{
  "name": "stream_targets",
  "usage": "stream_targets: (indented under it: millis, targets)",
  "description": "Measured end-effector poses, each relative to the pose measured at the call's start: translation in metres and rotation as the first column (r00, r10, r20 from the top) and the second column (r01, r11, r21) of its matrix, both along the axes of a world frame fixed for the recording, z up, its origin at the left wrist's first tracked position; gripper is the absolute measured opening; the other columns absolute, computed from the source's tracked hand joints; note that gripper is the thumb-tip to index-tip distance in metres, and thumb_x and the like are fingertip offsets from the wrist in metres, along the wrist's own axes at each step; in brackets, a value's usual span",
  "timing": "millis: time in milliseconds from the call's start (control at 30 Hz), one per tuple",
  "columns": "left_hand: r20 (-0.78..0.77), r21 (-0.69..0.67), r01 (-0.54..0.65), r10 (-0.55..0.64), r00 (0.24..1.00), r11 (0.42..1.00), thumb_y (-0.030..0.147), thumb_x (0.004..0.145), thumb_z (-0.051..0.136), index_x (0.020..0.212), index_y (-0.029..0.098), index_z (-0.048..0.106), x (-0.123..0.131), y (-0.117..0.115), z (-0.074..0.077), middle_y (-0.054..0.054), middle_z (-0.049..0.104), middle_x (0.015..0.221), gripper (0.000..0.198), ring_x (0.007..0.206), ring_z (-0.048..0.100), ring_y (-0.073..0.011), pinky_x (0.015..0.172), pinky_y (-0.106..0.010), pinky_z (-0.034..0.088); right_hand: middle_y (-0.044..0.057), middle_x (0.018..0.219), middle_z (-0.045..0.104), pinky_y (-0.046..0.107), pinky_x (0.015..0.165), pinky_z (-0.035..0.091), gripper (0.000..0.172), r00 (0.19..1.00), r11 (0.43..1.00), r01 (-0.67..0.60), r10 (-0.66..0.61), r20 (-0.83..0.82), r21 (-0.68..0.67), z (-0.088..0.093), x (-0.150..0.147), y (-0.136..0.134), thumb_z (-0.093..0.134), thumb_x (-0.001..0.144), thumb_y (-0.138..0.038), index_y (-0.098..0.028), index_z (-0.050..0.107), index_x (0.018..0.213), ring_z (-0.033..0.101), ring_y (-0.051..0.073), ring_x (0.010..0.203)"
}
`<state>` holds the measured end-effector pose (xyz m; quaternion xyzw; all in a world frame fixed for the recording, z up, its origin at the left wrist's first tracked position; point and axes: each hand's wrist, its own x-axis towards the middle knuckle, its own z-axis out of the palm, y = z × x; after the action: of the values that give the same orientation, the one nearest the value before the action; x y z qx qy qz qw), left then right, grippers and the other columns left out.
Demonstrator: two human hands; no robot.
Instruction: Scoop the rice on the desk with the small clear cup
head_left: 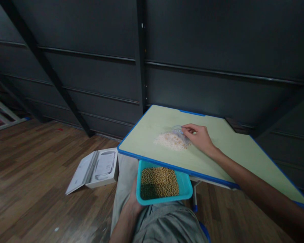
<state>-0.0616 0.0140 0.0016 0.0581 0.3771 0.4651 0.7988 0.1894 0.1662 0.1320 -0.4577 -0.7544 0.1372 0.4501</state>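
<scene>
Scooping, seemingly: right hand (198,134) pinches clear plastic piece (177,129) at pale grain heap (167,140); left hand (135,199) grips turquoise plastic tub (184,185), six o'clock, needing steadiness.

One left hand (136,199), one right hand (198,135); one table (218,141), one clear plastic piece (176,128), one teal basin (185,189) with well over a hundred beans (164,182). On the table, one heap of pale grains (172,143), too fine to count, several beans mixed in. On the floor (45,158), one white box (115,176), one red scrap (60,129), one white scrap (56,229).
</scene>
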Motion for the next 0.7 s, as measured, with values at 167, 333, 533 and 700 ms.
stream_targets:
  millis: [167, 333, 533, 700]
  targets:
    - [-0.006, -0.042, -0.005, 0.005, 1.000, 0.999, 0.022, 0.063, 0.062, 0.065, 0.025, 0.068, 0.001, 0.000, 0.003, -0.006, 0.083, 0.096, 0.007, 0.125, 0.065, -0.0364, 0.103, -0.046, 0.053, 0.006, 0.075, 0.077, 0.032, 0.062, 0.055, 0.023, 0.998, 0.998, -0.041, 0.042, 0.045, -0.039, -0.004, -0.001, 0.000, 0.065, 0.089, -0.034, -0.017, 0.079, 0.095, 0.070, 0.018, 0.063]
    - [0.027, -0.035, -0.011, 0.012, 1.000, 0.999, 0.022, 0.065, 0.061, 0.059, 0.025, 0.068, -0.001, -0.001, 0.000, -0.006, 0.083, 0.089, 0.010, 0.121, 0.067, -0.0353, 0.103, -0.043, 0.054, 0.007, 0.080, 0.079, 0.032, 0.065, 0.055, 0.025, 0.995, 0.993, -0.087, 0.091, 0.047, -0.079, -0.005, -0.001, 0.000, 0.065, 0.090, -0.034, -0.016, 0.080, 0.099, 0.070, 0.019, 0.068]
    - [-0.018, -0.065, -0.089, 0.088, 0.996, 0.994, 0.019, 0.060, 0.066, 0.066, 0.021, 0.069, -0.001, 0.000, -0.010, -0.010, 0.083, 0.095, 0.007, 0.119, 0.068, -0.0362, 0.106, -0.048, 0.052, 0.007, 0.093, 0.081, 0.033, 0.069, 0.055, 0.023, 0.988, 0.985, -0.140, 0.145, 0.053, -0.102, -0.006, -0.002, -0.002, 0.065, 0.092, -0.034, -0.019, 0.080, 0.102, 0.071, 0.019, 0.076]
    - [0.012, -0.115, -0.116, 0.118, 0.993, 0.986, 0.017, 0.061, 0.065, 0.069, 0.020, 0.068, 0.001, 0.004, -0.014, -0.013, 0.083, 0.095, 0.009, 0.119, 0.068, -0.0347, 0.104, -0.049, 0.053, 0.006, 0.105, 0.081, 0.037, 0.079, 0.057, 0.021, 0.982, 0.978, -0.181, 0.186, 0.042, -0.108, -0.005, -0.005, -0.006, 0.066, 0.093, -0.033, -0.023, 0.081, 0.104, 0.074, 0.022, 0.088]
